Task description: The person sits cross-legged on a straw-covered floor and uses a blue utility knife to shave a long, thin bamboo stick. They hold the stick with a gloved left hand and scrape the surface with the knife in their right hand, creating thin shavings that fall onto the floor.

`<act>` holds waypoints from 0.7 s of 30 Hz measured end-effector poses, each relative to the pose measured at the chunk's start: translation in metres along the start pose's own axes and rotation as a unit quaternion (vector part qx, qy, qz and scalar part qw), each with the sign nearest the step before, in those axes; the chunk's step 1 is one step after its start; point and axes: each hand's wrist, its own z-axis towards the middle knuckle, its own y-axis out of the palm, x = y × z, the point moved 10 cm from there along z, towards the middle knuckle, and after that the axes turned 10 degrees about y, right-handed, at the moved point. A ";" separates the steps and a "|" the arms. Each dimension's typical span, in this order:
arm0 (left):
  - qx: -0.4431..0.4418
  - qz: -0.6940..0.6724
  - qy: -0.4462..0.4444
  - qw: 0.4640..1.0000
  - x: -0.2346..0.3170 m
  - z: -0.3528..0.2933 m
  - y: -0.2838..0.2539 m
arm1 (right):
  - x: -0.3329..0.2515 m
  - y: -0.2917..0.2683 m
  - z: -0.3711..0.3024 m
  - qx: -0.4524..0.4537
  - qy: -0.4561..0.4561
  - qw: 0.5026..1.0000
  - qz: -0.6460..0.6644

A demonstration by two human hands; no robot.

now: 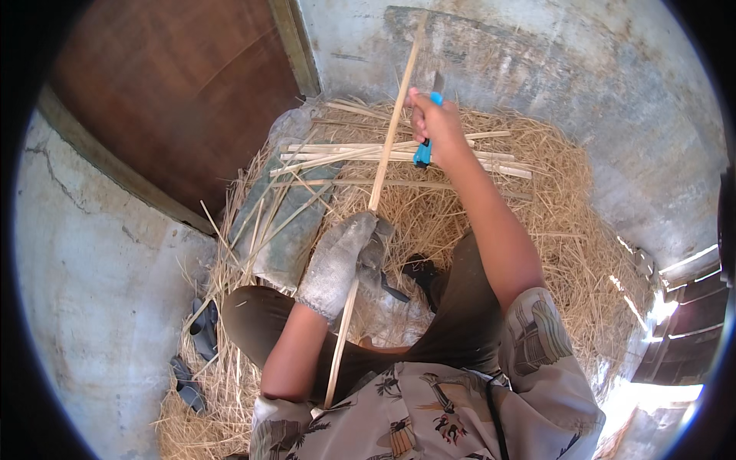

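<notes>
- We hold one long strip point(391, 146) in our left hand point(345, 253), which wears a grey glove; its fingers are clamped around it.
- The strip slants from near our shirt to the far wall.
- Our right hand point(435, 126) has its fingers clamped on a blue knife point(422, 153). The blade is up, just right of the strip's far part.
- This strip does not look done; we think we are partway through it.
- More pale strips point(506, 168) lie in a loose heap on the far side. We cannot tell which are done and which are left.
- Lots of curly shavings point(567, 207) cover the floor, so much cutting seems done already.
</notes>
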 end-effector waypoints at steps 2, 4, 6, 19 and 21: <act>0.032 0.020 0.007 0.999 0.006 -0.001 -0.008 | -0.014 0.017 -0.012 0.026 -0.115 0.977 -0.176; 0.060 0.048 0.036 0.996 0.013 0.000 -0.014 | -0.022 0.051 -0.045 0.051 -0.287 0.875 -0.386; 0.090 0.082 0.064 0.991 0.019 -0.002 -0.024 | -0.017 0.088 -0.064 0.024 -0.306 0.807 -0.504; 0.131 0.453 0.297 0.830 0.061 -0.011 -0.040 | 0.015 0.143 -0.113 -0.045 -0.413 0.720 -0.556; 0.145 0.493 0.321 0.795 0.067 -0.015 -0.032 | 0.017 0.142 -0.111 -0.036 -0.420 0.720 -0.552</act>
